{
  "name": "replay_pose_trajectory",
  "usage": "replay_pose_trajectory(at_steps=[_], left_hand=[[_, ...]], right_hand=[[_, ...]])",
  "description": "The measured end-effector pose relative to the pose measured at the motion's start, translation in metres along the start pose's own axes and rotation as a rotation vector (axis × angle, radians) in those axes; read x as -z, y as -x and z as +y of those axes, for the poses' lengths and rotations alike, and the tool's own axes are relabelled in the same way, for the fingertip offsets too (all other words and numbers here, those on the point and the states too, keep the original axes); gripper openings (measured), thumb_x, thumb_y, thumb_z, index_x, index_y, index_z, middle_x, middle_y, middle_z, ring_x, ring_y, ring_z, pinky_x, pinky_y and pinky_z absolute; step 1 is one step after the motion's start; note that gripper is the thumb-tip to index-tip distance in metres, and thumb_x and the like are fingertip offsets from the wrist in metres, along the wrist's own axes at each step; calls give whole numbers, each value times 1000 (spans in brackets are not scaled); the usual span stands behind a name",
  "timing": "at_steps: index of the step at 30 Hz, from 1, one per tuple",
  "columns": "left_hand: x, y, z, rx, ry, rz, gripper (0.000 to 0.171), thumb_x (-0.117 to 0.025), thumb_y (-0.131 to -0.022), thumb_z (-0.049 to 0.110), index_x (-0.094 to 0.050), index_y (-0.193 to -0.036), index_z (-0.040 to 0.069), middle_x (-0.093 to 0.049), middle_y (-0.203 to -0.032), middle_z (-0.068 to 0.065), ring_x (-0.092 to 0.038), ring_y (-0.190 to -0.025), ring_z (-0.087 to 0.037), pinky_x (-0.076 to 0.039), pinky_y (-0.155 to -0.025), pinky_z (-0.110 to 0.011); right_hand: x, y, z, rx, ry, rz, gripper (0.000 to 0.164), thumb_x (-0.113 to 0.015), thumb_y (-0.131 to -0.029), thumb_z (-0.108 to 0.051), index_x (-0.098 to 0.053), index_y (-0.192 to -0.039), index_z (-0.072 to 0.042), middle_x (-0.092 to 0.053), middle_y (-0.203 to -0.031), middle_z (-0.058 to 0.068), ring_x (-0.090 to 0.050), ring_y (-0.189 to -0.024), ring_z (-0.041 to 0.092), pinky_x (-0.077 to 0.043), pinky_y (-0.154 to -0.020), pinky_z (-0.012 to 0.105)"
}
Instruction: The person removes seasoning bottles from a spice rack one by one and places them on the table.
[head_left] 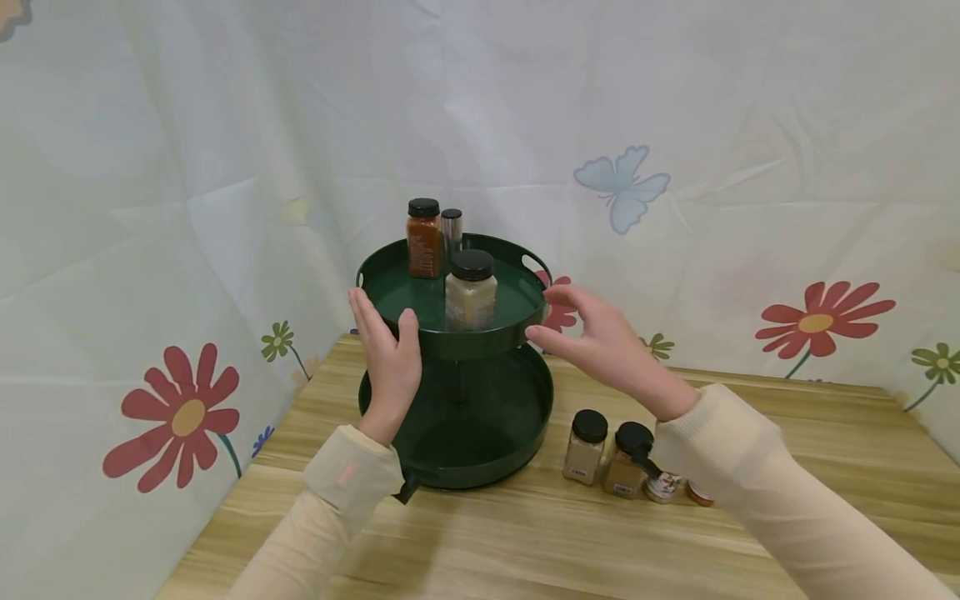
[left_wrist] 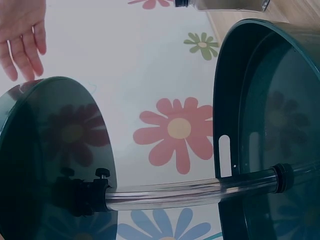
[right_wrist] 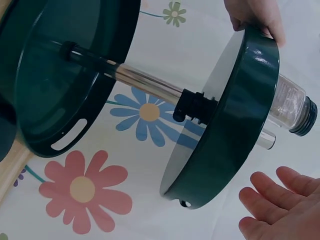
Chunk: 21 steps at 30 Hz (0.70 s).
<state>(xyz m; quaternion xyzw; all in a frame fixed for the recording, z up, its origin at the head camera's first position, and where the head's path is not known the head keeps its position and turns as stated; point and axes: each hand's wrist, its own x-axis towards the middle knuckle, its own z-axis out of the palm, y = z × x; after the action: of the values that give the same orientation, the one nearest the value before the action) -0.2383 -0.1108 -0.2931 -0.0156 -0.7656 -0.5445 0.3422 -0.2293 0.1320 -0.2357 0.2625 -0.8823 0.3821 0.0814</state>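
Observation:
A green two-tier round tray stand point(head_left: 480, 343) stands on the wooden table. Flat against the left front of its upper tray lies my left hand point(head_left: 390, 362), fingers straight. My right hand point(head_left: 600, 333) is at the opposite side, thumb and fingers spread, fingertips right at the rim. On the upper tray are a jar of pale powder point(head_left: 471, 298), a jar of orange-brown spice point(head_left: 424, 248) and a slim silver container point(head_left: 452, 229). In the left wrist view a metal post point(left_wrist: 165, 195) joins the tiers.
Right of the stand, two black-lidded spice jars point(head_left: 584, 450) stand on the table point(head_left: 510, 542). Two smaller containers point(head_left: 663, 486) are partly covered by my right sleeve. A flower-printed white cloth point(head_left: 480, 125) hangs behind and to the left.

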Motion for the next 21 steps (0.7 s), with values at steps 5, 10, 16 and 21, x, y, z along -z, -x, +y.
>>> replay_pose_trajectory(at_steps=[5, 10, 16, 21], left_hand=[[0, 0, 0, 0, -1, 2, 70, -37, -93, 33, 7, -144, 11, 9, -151, -7, 8, -136, -15, -3, -110, -44], [-1, 0, -1, 4, -6, 6, 71, -37, -93, 35, 6, -144, 10, 8, -151, -8, 7, -136, -15, -3, -111, -44], [-1, 0, -1, 3, -10, 10, 71, -37, -93, 35, 5, -144, 9, 8, -151, -8, 7, -136, -16, -4, -111, -44], [-1, -1, -1, -3, -8, 14, 70, -38, -93, 32, 5, -144, 8, 7, -152, -8, 7, -136, -16, -3, -111, -44]], right_hand=[[-5, -8, -4, 4, -12, 6, 61, -57, -83, -43, -42, -130, -7, -46, -131, 12, -49, -108, 25, -42, -90, 49], [-10, -12, -5, 19, 2, 5, 59, -59, -83, -40, -43, -128, -5, -49, -127, 12, -53, -87, 22, -45, -81, 45], [-13, -15, -6, 1, 4, -9, 59, -58, -84, -41, -41, -129, -7, -48, -128, 9, -49, -81, 21, -44, -74, 41], [-14, -21, -9, 10, 1, -6, 60, -57, -84, -42, -41, -131, -8, -44, -133, 9, -45, -71, 25, -40, -65, 39]])
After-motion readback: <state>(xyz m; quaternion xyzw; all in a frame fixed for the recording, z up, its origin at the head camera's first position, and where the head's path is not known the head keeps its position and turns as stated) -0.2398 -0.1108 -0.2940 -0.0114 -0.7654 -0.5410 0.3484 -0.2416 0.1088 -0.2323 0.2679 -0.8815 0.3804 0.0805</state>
